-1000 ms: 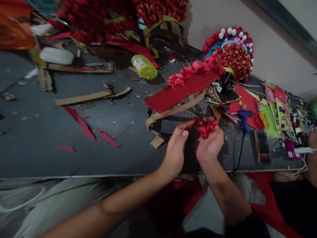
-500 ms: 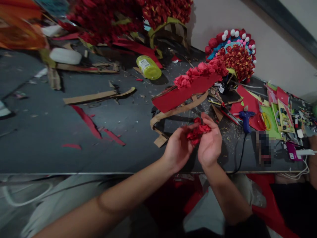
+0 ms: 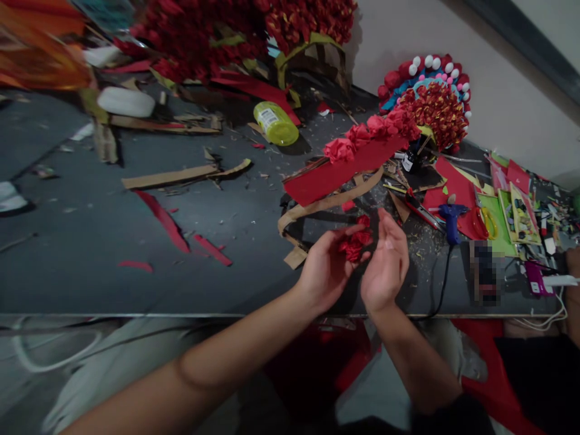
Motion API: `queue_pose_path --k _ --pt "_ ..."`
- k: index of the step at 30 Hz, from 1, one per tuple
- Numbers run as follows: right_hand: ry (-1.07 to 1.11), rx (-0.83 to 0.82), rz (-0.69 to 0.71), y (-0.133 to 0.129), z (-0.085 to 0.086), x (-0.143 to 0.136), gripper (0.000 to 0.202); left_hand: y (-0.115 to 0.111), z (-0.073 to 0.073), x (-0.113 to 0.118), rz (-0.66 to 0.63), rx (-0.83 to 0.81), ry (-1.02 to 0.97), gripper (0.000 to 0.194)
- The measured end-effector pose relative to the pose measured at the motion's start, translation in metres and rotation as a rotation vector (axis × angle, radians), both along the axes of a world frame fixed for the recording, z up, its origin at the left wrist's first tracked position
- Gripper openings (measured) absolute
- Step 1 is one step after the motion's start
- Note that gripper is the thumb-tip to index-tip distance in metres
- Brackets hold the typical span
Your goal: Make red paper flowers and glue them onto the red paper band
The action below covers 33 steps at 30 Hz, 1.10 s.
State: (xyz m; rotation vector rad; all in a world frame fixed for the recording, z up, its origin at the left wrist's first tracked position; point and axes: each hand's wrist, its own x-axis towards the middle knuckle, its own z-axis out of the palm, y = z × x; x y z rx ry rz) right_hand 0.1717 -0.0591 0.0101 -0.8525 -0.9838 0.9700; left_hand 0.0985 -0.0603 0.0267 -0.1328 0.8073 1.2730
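Crumpled red paper flowers (image 3: 354, 246) rest in my left hand (image 3: 322, 269), its fingers curled around them. My right hand (image 3: 387, 263) is beside it on the right, palm turned inward, fingers raised and holding nothing. Just beyond both hands a curved cardboard strip (image 3: 326, 207) lies on the dark table (image 3: 244, 260). Behind the strip is a red paper-covered band (image 3: 339, 172) with a row of red paper flowers (image 3: 378, 127) along its upper edge. A small loose red piece (image 3: 348, 206) lies near the strip.
A yellow-green bottle (image 3: 276, 124) lies behind cardboard and red paper scraps. To the right are a box cutter (image 3: 423, 210), a blue glue gun (image 3: 452, 217) with its cord, and scissors (image 3: 484, 222). Decorated headpieces (image 3: 432, 112) stand at the back. Another person's arm (image 3: 573, 284) shows at the right edge.
The right hand has moved slightly right, off the red flowers, which now sit in the left hand. A small red piece now shows near the cardboard strip. The view has shifted slightly.
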Motion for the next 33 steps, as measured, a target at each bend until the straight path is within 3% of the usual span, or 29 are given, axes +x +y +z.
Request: queue_pose_path --k 2,6,11,15,18,23,27,30,33 --pt "0.138 -0.204 -0.018 -0.001 -0.002 -0.006 0.03 -0.001 -0.001 0.001 0.016 0.057 0.068 0.023" --pt "0.394 -0.565 0.098 -0.005 -0.014 -0.015 0.028 -0.005 -0.006 0.001 0.011 0.253 0.221 0.022" --pt "0.42 -0.646 0.208 -0.005 -0.021 -0.012 0.022 -0.013 -0.014 -0.001 0.014 0.518 0.504 0.023" --pt "0.571 -0.731 0.242 0.0 -0.008 -0.007 0.02 -0.019 -0.013 -0.006 -0.032 0.827 0.84 0.026" --pt "0.684 -0.779 0.22 0.006 0.004 -0.004 0.021 -0.024 -0.012 -0.007 -0.019 0.941 0.985 0.026" --pt "0.645 -0.664 0.064 0.02 0.015 0.007 0.018 -0.027 -0.02 0.001 0.097 0.867 0.933 0.026" --pt "0.6 -0.568 0.013 0.026 0.018 0.013 0.015 -0.019 -0.026 0.009 0.141 0.639 0.624 0.028" --pt "0.487 -0.445 0.026 0.023 0.016 0.012 0.018 -0.011 -0.024 0.011 0.068 0.409 0.316 0.026" --pt "0.351 -0.34 0.074 0.02 0.013 0.009 0.024 -0.007 -0.017 0.01 -0.017 0.262 0.139 0.025"
